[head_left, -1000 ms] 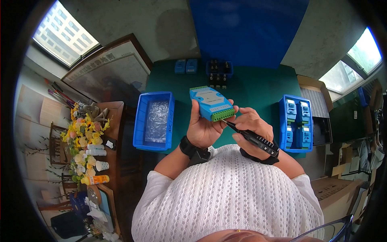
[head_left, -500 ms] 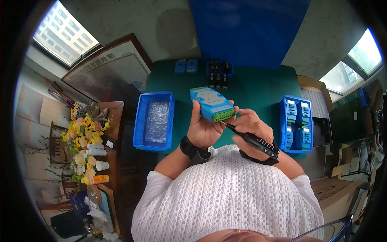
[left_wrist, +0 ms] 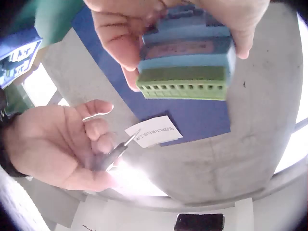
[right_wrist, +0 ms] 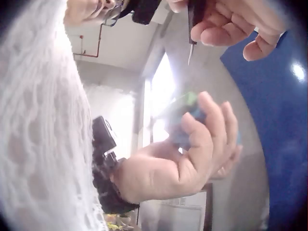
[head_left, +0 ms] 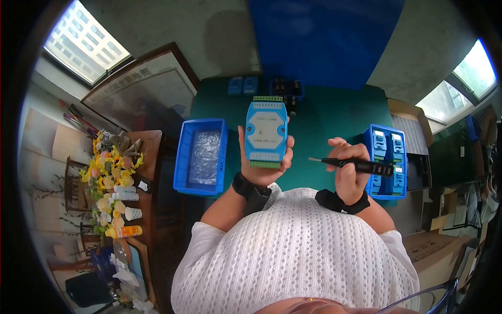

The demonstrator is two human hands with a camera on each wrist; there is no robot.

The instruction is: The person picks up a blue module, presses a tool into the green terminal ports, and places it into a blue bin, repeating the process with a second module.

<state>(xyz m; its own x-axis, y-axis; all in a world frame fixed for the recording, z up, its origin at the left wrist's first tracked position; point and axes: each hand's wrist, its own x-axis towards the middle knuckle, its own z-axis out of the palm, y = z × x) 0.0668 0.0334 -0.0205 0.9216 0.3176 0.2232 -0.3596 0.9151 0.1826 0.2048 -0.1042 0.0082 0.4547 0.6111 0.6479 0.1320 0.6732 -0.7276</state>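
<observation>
My left hand (head_left: 260, 177) holds a blue electronic module (head_left: 267, 128), its labelled face toward the head camera, thumb on one side and fingers round the other. Green screw terminal blocks (head_left: 265, 164) line its two ends. In the left wrist view the near terminal strip (left_wrist: 183, 85) shows a row of openings. Off to the right, my right hand (head_left: 349, 178) grips a black screwdriver (head_left: 361, 166), its thin metal tip pointing left toward the module and apart from it. In the right wrist view the screwdriver shaft (right_wrist: 191, 54) is bare.
At the left of the green table (head_left: 334, 112) stands a blue bin (head_left: 180, 157) with clear plastic bags inside. The right-hand blue bin (head_left: 387, 197) holds several similar modules. Two modules (head_left: 242, 86) and a small tray (head_left: 299, 94) of dark parts sit at the back. An open cardboard box (head_left: 418, 118) lies far right.
The screwdriver tip has come away from the module's green terminal block and moved right with my right hand. My left hand has turned the tilted module so it stands straight.
</observation>
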